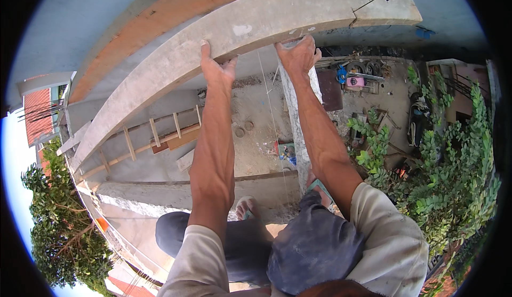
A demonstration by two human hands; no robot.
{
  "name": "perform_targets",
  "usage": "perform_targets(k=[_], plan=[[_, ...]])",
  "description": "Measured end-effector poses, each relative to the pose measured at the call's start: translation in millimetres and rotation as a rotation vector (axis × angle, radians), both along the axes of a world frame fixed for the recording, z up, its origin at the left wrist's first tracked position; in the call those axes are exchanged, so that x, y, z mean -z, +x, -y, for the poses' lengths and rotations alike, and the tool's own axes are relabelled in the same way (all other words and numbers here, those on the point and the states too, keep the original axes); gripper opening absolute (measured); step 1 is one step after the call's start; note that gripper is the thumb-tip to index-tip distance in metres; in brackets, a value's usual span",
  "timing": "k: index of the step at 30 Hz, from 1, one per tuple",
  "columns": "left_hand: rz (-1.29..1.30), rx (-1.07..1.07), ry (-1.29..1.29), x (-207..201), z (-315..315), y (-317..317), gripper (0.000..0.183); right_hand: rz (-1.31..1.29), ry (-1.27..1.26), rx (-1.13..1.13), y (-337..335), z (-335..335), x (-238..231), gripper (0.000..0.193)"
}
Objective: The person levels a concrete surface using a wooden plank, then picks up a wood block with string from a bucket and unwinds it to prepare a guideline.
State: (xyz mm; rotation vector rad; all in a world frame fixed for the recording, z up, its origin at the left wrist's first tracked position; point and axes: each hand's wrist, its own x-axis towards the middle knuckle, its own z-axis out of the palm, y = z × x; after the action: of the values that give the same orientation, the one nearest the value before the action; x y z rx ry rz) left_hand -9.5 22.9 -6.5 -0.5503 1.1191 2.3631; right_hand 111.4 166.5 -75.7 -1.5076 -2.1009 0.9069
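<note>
Two hands [220, 68] [298, 57], one beam [256, 17], perhaps five rungs [154, 132]

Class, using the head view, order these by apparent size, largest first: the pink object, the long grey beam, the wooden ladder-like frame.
1. Long grey beam
2. Wooden ladder-like frame
3. Pink object

The beam looks closest to the camera, enlarging it.
</note>
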Motion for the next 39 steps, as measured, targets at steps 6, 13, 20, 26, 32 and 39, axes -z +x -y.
perform_targets(k=[6,13,20,26,32,39], plan=[[0.016,-0.025,-0.005,-2.7,4.7,10.9,0.081,-0.015,0.056,0.033,9.8,7.0,5.5,0.079],[0.054,-0.009,0.004,0.1,31.9,57.7,0.081,0.034,0.051,-0.012,61.7,31.3,9.2,0.085],[0.108,-0.045,-0.014,-6.4,46.9,79.9,0.082,0.126,0.031,-0.057,91.0,45.6,-0.1,0.088],[0.088,-0.042,-0.006,-2.9,57.5,109.2,0.077,0.075,-0.064,-0.044,118.7,57.2,-4.0,0.088],[0.071,-0.040,-0.010,0.2,63.4,118.4,0.072,0.208,-0.008,-0.282,185.1,51.5,-38.5,0.062],[0.068,-0.096,0.003,-3.2,58.5,121.9,0.072,-0.056,0.761,-0.739,94.8,-68.5,-144.9,0.050]])
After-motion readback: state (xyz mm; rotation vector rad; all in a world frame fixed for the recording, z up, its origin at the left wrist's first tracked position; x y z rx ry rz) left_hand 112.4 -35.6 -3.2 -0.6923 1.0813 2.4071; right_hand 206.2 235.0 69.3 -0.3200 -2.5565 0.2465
